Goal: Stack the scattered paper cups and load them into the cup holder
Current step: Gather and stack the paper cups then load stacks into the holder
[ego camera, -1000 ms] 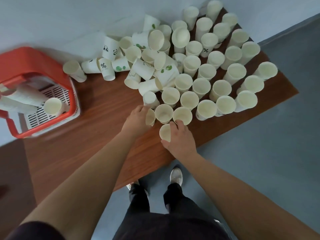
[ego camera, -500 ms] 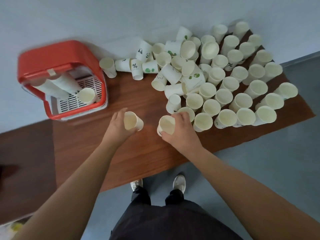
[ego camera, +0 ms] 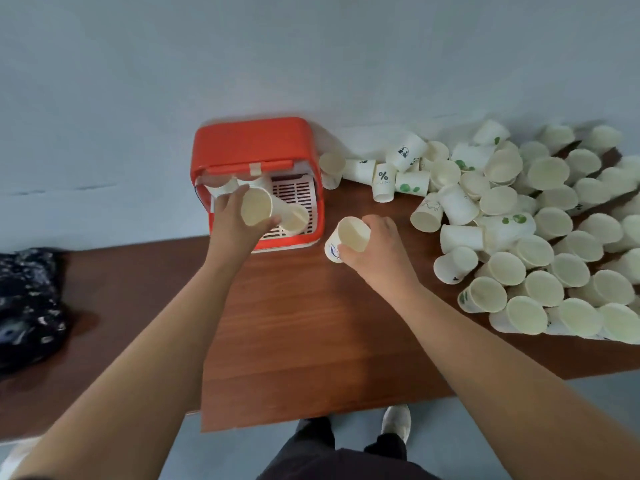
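Gripping one paper cup (ego camera: 256,206) in the left hand (ego camera: 228,223), with fingers curled round its side and its mouth turned up. Holding it right over the open front of the red cup holder (ego camera: 252,140), just above a stack of cups (ego camera: 296,219) lying slanted inside on the white grid (ego camera: 294,192).

Gripping a second cup (ego camera: 349,235) in the right hand (ego camera: 379,251), mouth up too, low over the brown desk (ego camera: 311,334), just beside the holder's right corner.

So, left hand nearer, nearly there. Right hand next in line, off to the right. Looks like the loading step, with lots left to do. Probably calls for tipping the left cup to match the slant of the stack, then sliding it bottom first into the open mouth at the stack's near end.

Further right, a big pile of loose cups (ego camera: 519,220), some standing and some tipped over, well apart from the holder. Far left, a dark bundle (ego camera: 27,299), too blurred to name.
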